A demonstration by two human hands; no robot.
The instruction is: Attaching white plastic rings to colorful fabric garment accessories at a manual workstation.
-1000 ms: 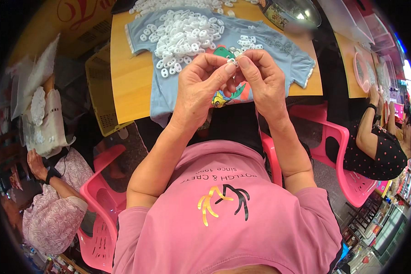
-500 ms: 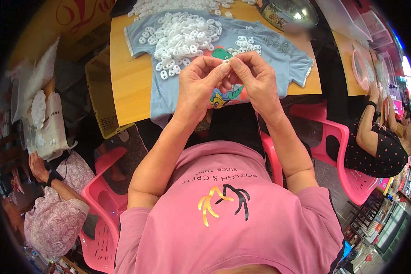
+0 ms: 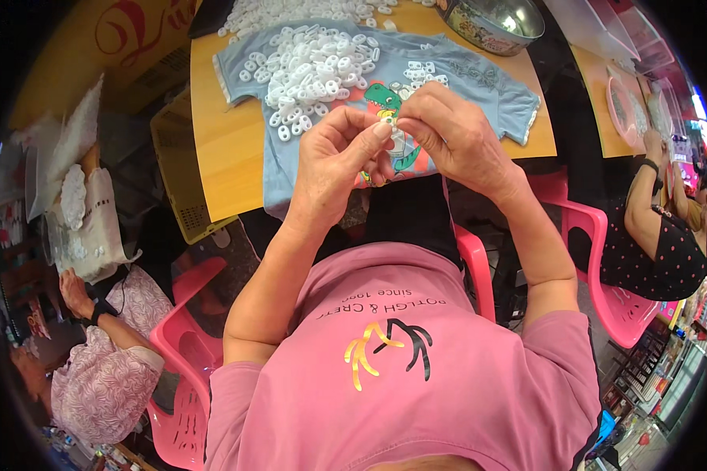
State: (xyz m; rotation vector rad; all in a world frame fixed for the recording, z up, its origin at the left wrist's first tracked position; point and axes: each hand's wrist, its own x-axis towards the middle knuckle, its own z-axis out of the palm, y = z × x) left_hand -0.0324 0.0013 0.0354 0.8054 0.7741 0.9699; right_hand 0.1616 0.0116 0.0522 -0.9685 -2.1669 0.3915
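Over the near edge of the table my two hands meet, both with fingers closed. Thumb and fingertips of my left hand [image 3: 328, 161] pinch a small white plastic piece [image 3: 390, 122], mostly covered by the fingers. My right hand [image 3: 465, 141] pinches at its right side, and exactly what its fingertips grip is partly hidden. Beneath them lies a light blue T-shirt [image 3: 287, 169] with a dinosaur print. A big heap of white oval two-holed pieces [image 3: 318, 67] rests on the shirt beyond my left hand. Past my right hand sits a small group of similar pieces [image 3: 420, 72].
More white pieces [image 3: 291, 11] spread at the table's far side, near a round metal tin [image 3: 495, 23]. A yellow crate [image 3: 177, 157] stands left of the wooden table [image 3: 220, 177]. Pink chairs [image 3: 184, 337] flank me. People work at left [image 3: 106, 377] and right [image 3: 660, 255].
My right hand has turned, its back now raised and its forearm swung outward to the right. My left hand keeps its pinch, and the dinosaur print shows more between the hands.
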